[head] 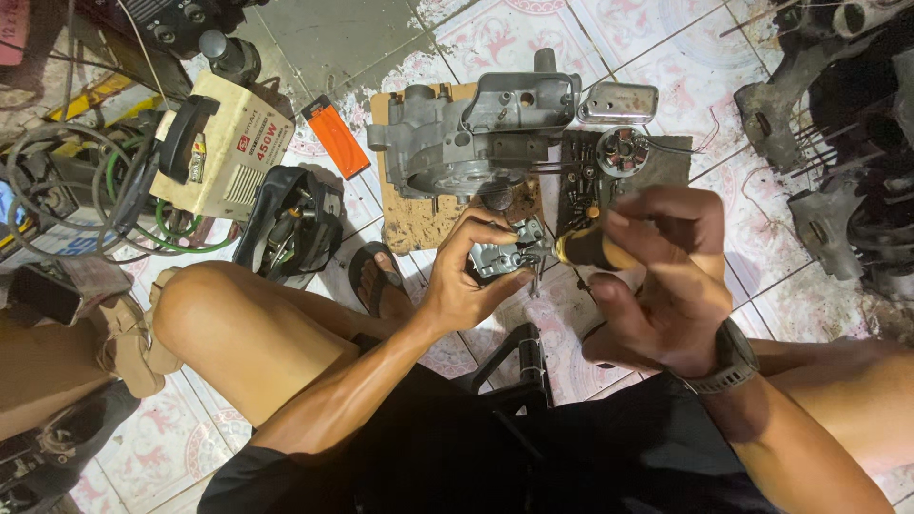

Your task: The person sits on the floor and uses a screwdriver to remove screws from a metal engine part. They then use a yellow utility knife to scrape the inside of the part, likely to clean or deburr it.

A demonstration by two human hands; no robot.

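A small grey metal part (505,255) is held by the fingers of the left hand (466,281). A yellow-handled screwdriver (583,249) is gripped in the closed right hand (657,276), its tip at the part: 1 screw seems worked. Steady alignment is needed. Beyond, an engine casing (466,143) lies on a board (419,224).

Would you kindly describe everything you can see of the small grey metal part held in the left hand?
The small metal part is a grey cast piece, aluminium by its look, blocky with ribs and recesses, dull and slightly grimy. The left hand pinches it from below and behind. The right hand grips a screwdriver with a black-and-yellow handle, whose tip seems to meet the part's right side. It is held in the air above the tiled floor, in front of the large engine casing.
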